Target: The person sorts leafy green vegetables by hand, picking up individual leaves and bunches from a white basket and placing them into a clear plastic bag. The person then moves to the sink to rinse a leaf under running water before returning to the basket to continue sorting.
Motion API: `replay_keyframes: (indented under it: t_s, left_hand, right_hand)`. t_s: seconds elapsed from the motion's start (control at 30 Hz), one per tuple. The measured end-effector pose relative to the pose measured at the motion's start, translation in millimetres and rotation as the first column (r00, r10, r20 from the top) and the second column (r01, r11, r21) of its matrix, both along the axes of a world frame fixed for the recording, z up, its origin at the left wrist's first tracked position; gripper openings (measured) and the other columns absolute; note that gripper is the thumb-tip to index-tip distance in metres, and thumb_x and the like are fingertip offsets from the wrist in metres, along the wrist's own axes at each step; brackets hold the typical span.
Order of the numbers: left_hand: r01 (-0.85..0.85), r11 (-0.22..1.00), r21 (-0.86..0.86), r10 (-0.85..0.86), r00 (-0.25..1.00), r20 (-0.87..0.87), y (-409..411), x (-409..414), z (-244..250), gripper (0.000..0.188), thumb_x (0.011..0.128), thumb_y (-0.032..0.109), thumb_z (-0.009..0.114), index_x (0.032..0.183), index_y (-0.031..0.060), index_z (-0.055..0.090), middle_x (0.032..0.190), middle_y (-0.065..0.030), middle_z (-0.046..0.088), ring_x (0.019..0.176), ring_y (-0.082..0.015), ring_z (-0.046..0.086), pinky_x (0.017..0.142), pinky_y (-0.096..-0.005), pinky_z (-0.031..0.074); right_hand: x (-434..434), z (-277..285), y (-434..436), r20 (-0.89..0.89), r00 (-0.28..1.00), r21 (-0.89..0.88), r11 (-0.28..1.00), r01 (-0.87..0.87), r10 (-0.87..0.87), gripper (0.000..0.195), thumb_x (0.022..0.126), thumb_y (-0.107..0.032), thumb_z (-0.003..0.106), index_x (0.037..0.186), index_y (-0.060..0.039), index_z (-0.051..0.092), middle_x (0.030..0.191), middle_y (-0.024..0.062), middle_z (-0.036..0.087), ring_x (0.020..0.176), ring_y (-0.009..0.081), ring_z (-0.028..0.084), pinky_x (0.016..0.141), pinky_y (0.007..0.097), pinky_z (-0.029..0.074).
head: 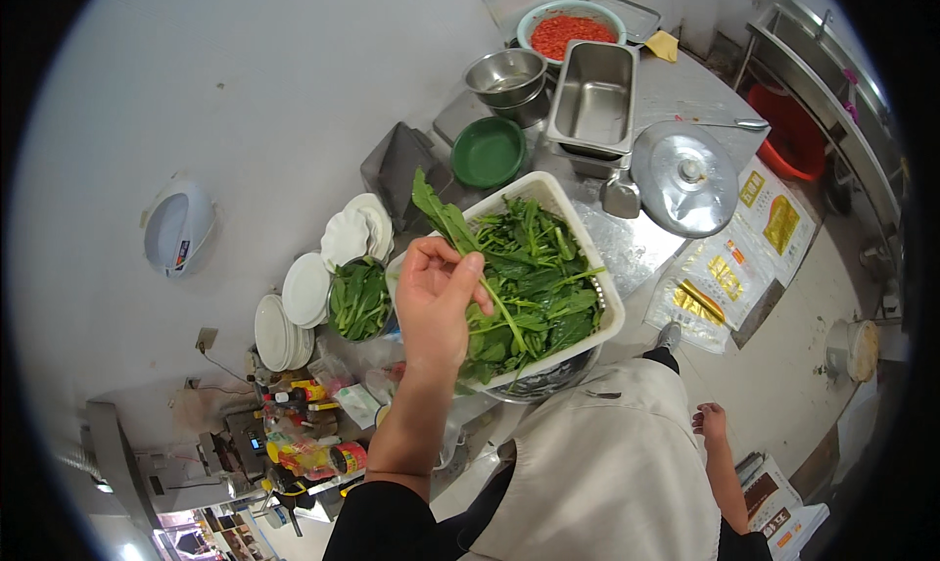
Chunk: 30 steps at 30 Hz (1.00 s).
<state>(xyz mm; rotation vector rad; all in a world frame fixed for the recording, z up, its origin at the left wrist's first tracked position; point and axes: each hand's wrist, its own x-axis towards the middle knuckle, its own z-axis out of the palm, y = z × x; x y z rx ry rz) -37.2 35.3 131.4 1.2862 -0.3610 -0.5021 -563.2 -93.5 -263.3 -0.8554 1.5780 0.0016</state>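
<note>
My left hand (444,289) pinches a leafy green stalk (445,217) between thumb and fingers, over a white plastic basket (612,315) heaped with leafy greens (543,297). The basket rests on a metal bowl (547,385), whose rim shows below it. Away from the basket, my right hand (709,420) hangs beside the pale apron (609,458), its fingers loosely curled; whether anything is in it cannot be told. Left of the basket, a round container holds more cut greens (360,300).
White plates (305,289) stand along the wall. Beyond the basket are a green bowl (488,152), a steel pan (596,98), a metal lid (684,179) and a basin of chopped red food (569,36). Bottles (308,454) crowd the lower left; plastic sacks (723,282) lie on the floor.
</note>
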Motion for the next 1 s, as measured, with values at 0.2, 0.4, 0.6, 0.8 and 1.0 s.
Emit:
replay_keyframes:
  t_s: [0.2,0.4,0.6,0.8,1.0]
  left_hand:
    - [0.149,0.989,0.022,-0.149,0.989,0.001,-62,-44,-1,0.02,0.093,-0.002,0.065,0.098,0.0048,0.047,0.081,-0.0043,0.056,0.058,-0.0099,0.056,0.051,-0.0264,0.05]
    - [0.219,0.965,0.147,-0.22,0.975,-0.008,-156,-102,-14,0.02,0.091,-0.004,0.065,0.097,0.0044,0.048,0.082,-0.0029,0.054,0.058,-0.0097,0.055,0.052,-0.0256,0.048]
    - [0.388,0.904,0.18,-0.36,0.918,-0.168,-261,-181,-58,0.019,0.091,-0.004,0.065,0.097,0.0059,0.049,0.081,-0.0045,0.056,0.058,-0.0105,0.055,0.049,-0.025,0.049]
    - [0.57,0.802,0.178,-0.531,0.817,-0.225,-373,-269,-104,0.019,0.093,-0.003,0.064,0.097,0.0054,0.047,0.081,-0.0037,0.056,0.059,-0.0095,0.056,0.051,-0.0246,0.05]
    - [0.718,0.686,0.116,-0.683,0.691,-0.237,-497,-312,-129,0.021,0.093,0.0,0.066,0.1,0.0054,0.046,0.08,-0.0009,0.055,0.063,-0.0081,0.059,0.055,-0.0229,0.051]
  right_hand:
    - [-21,3,-14,0.042,0.992,-0.027,0.992,0.121,-0.12,0.018,0.098,-0.014,0.048,0.101,-0.0034,0.062,0.073,0.0072,0.063,0.055,0.0156,0.059,0.046,0.03,0.05]
    - [-56,21,-60,0.088,0.964,-0.151,0.954,0.261,-0.25,0.017,0.097,-0.017,0.052,0.099,-0.0033,0.063,0.069,0.006,0.061,0.053,0.0134,0.056,0.046,0.029,0.048]
    - [-65,86,-158,0.261,0.934,-0.321,0.89,0.324,-0.245,0.018,0.1,-0.017,0.053,0.101,-0.0023,0.064,0.071,0.0051,0.061,0.056,0.0125,0.056,0.049,0.0281,0.047]
    - [-13,194,-268,0.529,0.849,-0.355,0.907,0.228,-0.006,0.024,0.106,-0.019,0.048,0.106,-0.0012,0.064,0.081,0.0033,0.063,0.067,0.0099,0.057,0.061,0.0265,0.049]
    - [35,246,-372,0.644,0.754,-0.353,0.924,0.147,0.127,0.025,0.107,-0.024,0.047,0.113,-0.0032,0.06,0.09,0.0032,0.064,0.077,0.0091,0.059,0.068,0.0253,0.05]
